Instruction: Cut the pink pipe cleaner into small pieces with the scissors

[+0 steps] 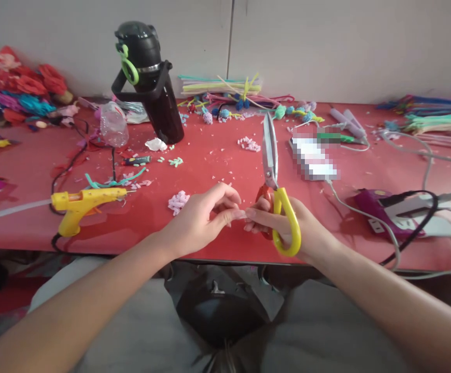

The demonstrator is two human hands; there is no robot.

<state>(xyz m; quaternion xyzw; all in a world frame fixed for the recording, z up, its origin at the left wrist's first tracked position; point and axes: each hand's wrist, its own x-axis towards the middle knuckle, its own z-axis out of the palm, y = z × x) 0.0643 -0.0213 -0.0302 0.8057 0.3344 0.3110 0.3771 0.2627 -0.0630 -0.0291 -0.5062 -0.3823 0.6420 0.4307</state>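
My right hand [305, 228] is closed around a pair of scissors [271, 160] with one yellow and one red handle. Their blades are together and point up, away from me. My left hand [200, 220] is in a pinch, its fingertips meeting those of the right hand over the table's front part. Whatever lies between the fingertips is too small to make out. Beside the left hand is a small heap of pale pink cut pieces [178, 202]. Further back lies another pink heap [250, 144], with a few light green bits [175, 162] to its left.
A yellow glue gun [81, 204] lies at left on the red table [206, 155]. Behind it stand a black bottle [167, 111] and a clear plastic cup [113, 124]. At right are a pixelated white device [313, 158], cables and a purple box [373, 207]. Pipe cleaners [221, 85] line the back.
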